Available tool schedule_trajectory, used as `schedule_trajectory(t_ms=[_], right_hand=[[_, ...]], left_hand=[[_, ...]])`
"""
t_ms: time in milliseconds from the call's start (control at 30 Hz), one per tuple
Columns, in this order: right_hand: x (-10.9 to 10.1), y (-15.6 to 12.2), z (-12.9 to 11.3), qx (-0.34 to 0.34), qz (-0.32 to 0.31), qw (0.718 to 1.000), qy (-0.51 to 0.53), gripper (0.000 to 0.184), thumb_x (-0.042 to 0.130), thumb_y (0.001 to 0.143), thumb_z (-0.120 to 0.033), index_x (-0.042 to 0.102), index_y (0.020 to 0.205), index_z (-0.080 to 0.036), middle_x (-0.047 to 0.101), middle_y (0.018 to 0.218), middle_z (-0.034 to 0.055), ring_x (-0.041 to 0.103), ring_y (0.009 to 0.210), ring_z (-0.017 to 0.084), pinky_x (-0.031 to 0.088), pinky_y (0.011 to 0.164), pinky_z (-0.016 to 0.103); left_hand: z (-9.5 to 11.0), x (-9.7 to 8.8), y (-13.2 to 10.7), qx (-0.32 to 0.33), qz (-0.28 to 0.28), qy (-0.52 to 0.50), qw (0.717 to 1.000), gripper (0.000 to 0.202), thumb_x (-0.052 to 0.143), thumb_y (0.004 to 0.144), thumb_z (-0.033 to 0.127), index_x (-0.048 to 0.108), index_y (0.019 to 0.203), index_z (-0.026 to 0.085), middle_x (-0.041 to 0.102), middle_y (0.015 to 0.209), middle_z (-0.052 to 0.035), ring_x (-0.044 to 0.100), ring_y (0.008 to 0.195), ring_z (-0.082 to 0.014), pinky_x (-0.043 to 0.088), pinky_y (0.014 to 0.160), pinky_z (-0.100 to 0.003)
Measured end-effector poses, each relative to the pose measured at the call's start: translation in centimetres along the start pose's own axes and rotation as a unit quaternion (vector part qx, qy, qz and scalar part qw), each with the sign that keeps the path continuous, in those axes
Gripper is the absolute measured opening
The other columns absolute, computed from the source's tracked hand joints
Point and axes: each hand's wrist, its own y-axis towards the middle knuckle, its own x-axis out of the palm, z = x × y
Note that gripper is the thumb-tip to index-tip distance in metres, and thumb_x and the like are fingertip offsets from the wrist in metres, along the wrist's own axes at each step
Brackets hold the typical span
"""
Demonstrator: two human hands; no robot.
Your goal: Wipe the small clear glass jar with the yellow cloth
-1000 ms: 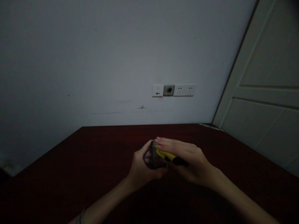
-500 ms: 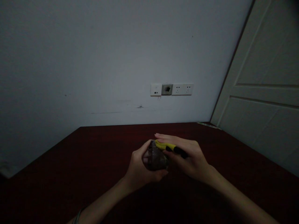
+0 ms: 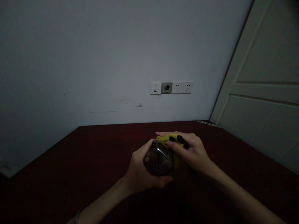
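My left hand (image 3: 139, 169) curls around a clear, round glass vessel (image 3: 161, 161), its thumb along the lower side. The glass looks dark and see-through, with a bright glint on its surface; whether it is a cup or a jar I cannot tell. My right hand (image 3: 192, 152) pinches a yellow and black cloth (image 3: 164, 139) between thumb and fingers. The cloth rests against the vessel's upper rim, and part of it hangs behind the right side of the glass. Both hands are held above a dark red table (image 3: 93, 158).
A pale wall (image 3: 105, 62) rises behind the table, carrying a row of sockets (image 3: 177, 87). A white panelled door (image 3: 261, 90) stands at the right. Near the far right corner lies a thin, pale strip (image 3: 207, 123) on the table.
The glass vessel has turned and tilted in my left hand, so more of its rounded face shows. My right hand has shifted slightly, and the cloth is bunched differently at the rim.
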Motion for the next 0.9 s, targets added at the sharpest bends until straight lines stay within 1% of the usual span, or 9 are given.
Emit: schedule_trajectory(t_ms=[100,200,267,367,533,600,667,733,900], right_hand=[[-0.1,-0.3,-0.1,-0.053,-0.027,0.998,-0.012,0.030,0.057,0.084,-0.015,0.063,0.113,-0.020,0.067,0.115,0.0062,0.063,0.106,0.019,0.052,0.093,0.033],[-0.4,-1.0,-0.4,-0.154,-0.101,0.982,-0.044,0.044,0.052,0.082,-0.008,0.053,0.125,-0.013,0.059,0.127,0.0121,0.052,0.121,0.020,0.046,0.101,0.038],[-0.5,-1.3,-0.5,-0.196,-0.144,0.968,-0.062,0.050,0.048,0.080,-0.005,0.047,0.130,-0.011,0.055,0.131,0.0137,0.047,0.125,0.021,0.043,0.104,0.041],[-0.5,-1.1,-0.5,-0.184,-0.148,0.970,-0.061,0.049,0.049,0.082,-0.008,0.047,0.130,-0.015,0.056,0.129,0.0118,0.050,0.123,0.020,0.045,0.102,0.040],[-0.2,-0.1,0.1,-0.045,-0.034,0.998,-0.037,0.028,0.056,0.085,-0.017,0.063,0.111,-0.021,0.069,0.110,0.0053,0.066,0.101,0.018,0.054,0.090,0.034],[-0.1,0.2,0.4,-0.013,-0.016,0.999,-0.035,0.025,0.056,0.085,-0.019,0.065,0.108,-0.023,0.070,0.107,0.0040,0.067,0.097,0.018,0.055,0.087,0.033],[-0.2,0.2,0.3,-0.030,-0.023,0.999,-0.036,0.027,0.055,0.085,-0.019,0.065,0.110,-0.023,0.069,0.110,0.0042,0.066,0.100,0.019,0.055,0.088,0.034],[-0.4,-0.1,-0.1,-0.080,-0.043,0.995,-0.042,0.032,0.054,0.084,-0.017,0.061,0.115,-0.022,0.067,0.116,0.0061,0.063,0.107,0.020,0.053,0.091,0.037],[-0.5,-1.0,-1.4,-0.198,-0.139,0.967,-0.082,0.049,0.046,0.078,-0.009,0.050,0.127,-0.014,0.060,0.125,0.0113,0.053,0.120,0.021,0.045,0.101,0.040]], left_hand=[[0.1,0.3,0.0,-0.030,0.008,-0.016,0.999,0.084,0.082,0.048,0.038,0.050,0.120,0.010,0.066,0.109,-0.0153,0.065,0.095,-0.0277,0.057,0.080,-0.034],[0.0,0.6,-0.1,-0.051,0.019,-0.034,0.998,0.077,0.080,0.052,0.035,0.050,0.119,0.010,0.067,0.107,-0.0149,0.066,0.094,-0.0261,0.057,0.079,-0.033],[-0.1,0.6,-0.2,-0.044,0.017,-0.039,0.998,0.072,0.078,0.056,0.033,0.050,0.119,0.012,0.067,0.109,-0.0142,0.066,0.094,-0.0245,0.057,0.080,-0.032],[-0.3,0.3,-0.2,-0.012,0.007,-0.007,1.000,0.071,0.079,0.055,0.030,0.051,0.118,0.014,0.066,0.112,-0.0123,0.065,0.097,-0.0240,0.057,0.081,-0.032],[-0.3,-0.1,-0.1,0.021,0.005,0.028,0.999,0.087,0.083,0.047,0.040,0.049,0.122,0.012,0.064,0.113,-0.0152,0.064,0.099,-0.0286,0.055,0.085,-0.038],[-0.1,0.0,-0.1,0.015,0.004,0.019,1.000,0.090,0.083,0.046,0.042,0.049,0.123,0.011,0.064,0.114,-0.0166,0.064,0.099,-0.0293,0.056,0.084,-0.038],[0.1,0.0,-0.1,-0.002,-0.001,0.007,1.000,0.092,0.083,0.046,0.042,0.048,0.125,0.010,0.064,0.114,-0.0169,0.064,0.099,-0.0294,0.056,0.083,-0.037],[0.3,0.1,-0.1,-0.024,-0.008,-0.014,1.000,0.092,0.082,0.048,0.041,0.047,0.126,0.010,0.065,0.114,-0.0161,0.065,0.098,-0.0286,0.057,0.082,-0.036],[-0.1,0.3,-0.2,-0.039,-0.008,-0.032,0.999,0.078,0.079,0.054,0.034,0.050,0.123,0.013,0.065,0.115,-0.0132,0.064,0.101,-0.0268,0.056,0.085,-0.035]])
